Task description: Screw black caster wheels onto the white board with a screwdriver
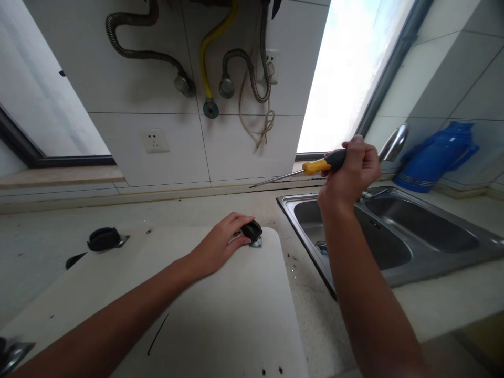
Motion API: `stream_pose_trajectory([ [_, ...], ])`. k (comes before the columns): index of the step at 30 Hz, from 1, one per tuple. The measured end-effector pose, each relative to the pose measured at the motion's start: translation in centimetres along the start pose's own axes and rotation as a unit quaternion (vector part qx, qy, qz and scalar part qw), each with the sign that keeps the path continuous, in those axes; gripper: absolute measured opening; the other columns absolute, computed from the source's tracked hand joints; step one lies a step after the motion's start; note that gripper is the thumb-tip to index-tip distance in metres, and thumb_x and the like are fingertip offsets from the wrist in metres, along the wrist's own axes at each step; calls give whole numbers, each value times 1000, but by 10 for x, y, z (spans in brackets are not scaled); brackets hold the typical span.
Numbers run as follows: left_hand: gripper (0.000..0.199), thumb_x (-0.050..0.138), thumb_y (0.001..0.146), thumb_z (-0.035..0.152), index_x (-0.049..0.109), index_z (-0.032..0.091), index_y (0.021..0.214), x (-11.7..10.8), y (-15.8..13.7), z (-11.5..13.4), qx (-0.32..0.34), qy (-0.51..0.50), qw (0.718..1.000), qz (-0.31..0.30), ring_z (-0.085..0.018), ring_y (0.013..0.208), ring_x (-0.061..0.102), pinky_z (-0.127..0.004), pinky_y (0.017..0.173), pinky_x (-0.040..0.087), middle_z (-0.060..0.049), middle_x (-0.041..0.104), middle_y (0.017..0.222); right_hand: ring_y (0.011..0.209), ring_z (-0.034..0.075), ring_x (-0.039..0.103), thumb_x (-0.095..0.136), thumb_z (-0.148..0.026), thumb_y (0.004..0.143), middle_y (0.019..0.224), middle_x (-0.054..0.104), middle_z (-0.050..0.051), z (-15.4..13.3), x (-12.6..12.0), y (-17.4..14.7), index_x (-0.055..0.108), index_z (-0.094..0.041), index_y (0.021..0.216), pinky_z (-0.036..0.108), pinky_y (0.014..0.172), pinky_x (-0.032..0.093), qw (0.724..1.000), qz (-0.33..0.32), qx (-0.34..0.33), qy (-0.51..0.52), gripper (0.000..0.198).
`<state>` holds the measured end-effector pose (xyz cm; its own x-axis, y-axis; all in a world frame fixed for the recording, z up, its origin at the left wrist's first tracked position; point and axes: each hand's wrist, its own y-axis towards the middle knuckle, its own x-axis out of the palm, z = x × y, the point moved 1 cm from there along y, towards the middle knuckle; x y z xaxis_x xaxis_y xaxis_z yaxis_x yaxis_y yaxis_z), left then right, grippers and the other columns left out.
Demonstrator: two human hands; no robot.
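Note:
My left hand (220,244) is closed around a black caster wheel (252,230) with a metal mounting plate (255,243). That caster sits at the far right corner of a white board (236,310) lying flat on the counter. Raised over the near side of the sink, my right hand (352,170) grips a screwdriver (315,166) with a yellow and black handle. Its thin shaft points left, and the tip is in the air, apart from the caster. Another black caster (104,239) stands on the board's far left part, and a third (14,354) shows partly at the lower left edge.
Right of the board is a double-bowl steel sink (394,231) with a curved faucet (395,142). A blue thermos jug (437,156) leans in the view behind it. Metal hoses (137,52) and a yellow gas pipe (205,58) hang on the tiled wall above a socket (155,141).

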<state>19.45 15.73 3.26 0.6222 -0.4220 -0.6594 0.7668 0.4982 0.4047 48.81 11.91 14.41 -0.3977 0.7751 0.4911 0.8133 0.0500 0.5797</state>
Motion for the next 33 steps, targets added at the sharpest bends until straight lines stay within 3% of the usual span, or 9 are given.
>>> stream_pose_trajectory([
  [5, 47, 59, 110, 27, 59, 28, 157, 3, -2, -13, -48, -47, 997, -28, -25, 121, 74, -46, 110, 57, -11, 74, 142, 56, 15, 58, 63, -59, 91, 63, 52, -4, 9, 1, -5, 52, -32, 80, 31, 39, 26, 1000, -6, -4, 20, 30],
  [8, 46, 53, 113, 24, 57, 28, 159, 4, -3, -13, -6, -18, 1000, -23, -26, 134, 66, -49, 118, 51, -12, 70, 149, 58, 14, 58, 63, -59, 94, 66, 56, -3, 16, 2, -7, 53, -32, 81, 32, 43, 32, 1000, -6, -12, 15, 32],
  [12, 51, 60, 110, 25, 56, 29, 160, -1, -5, -7, 15, 8, 1000, -9, -29, 138, 61, -51, 122, 47, -13, 67, 147, 58, 12, 54, 58, -39, 100, 74, 59, -1, 16, 7, -9, 54, -33, 80, 32, 45, 35, 1000, -7, -27, -6, 22],
  [16, 45, 74, 102, 34, 65, 28, 146, -10, -9, 2, -20, 45, 999, -11, -30, 128, 63, -45, 112, 52, -11, 68, 136, 64, 12, 54, 59, -31, 103, 80, 61, 1, 1, 10, -15, 54, -31, 80, 31, 53, 43, 993, -13, -114, -25, 24],
  [20, 34, 79, 96, 39, 68, 26, 126, -16, -12, 8, -49, 91, 994, 39, -25, 105, 67, -37, 92, 55, -6, 72, 116, 72, 14, 53, 67, -22, 103, 74, 57, -2, -14, 12, -24, 54, -31, 79, 32, 75, 52, 976, -81, -197, -50, 28],
  [27, 34, 80, 92, 40, 68, 25, 120, -24, -19, 5, -88, 102, 989, 57, -22, 93, 67, -33, 82, 54, -3, 70, 102, 74, 13, 49, 70, -24, 104, 74, 48, -3, -40, 19, -51, 51, -27, 77, 27, 67, 46, 968, -156, -190, -56, 34],
  [33, 31, 85, 90, 40, 68, 28, 113, -25, -24, 3, -72, 93, 991, 71, -22, 90, 67, -32, 80, 53, -1, 71, 98, 71, 10, 43, 70, -16, 104, 72, 40, -5, -47, 24, -62, 51, -26, 75, 25, 70, 43, 954, -173, -244, 7, 36],
])
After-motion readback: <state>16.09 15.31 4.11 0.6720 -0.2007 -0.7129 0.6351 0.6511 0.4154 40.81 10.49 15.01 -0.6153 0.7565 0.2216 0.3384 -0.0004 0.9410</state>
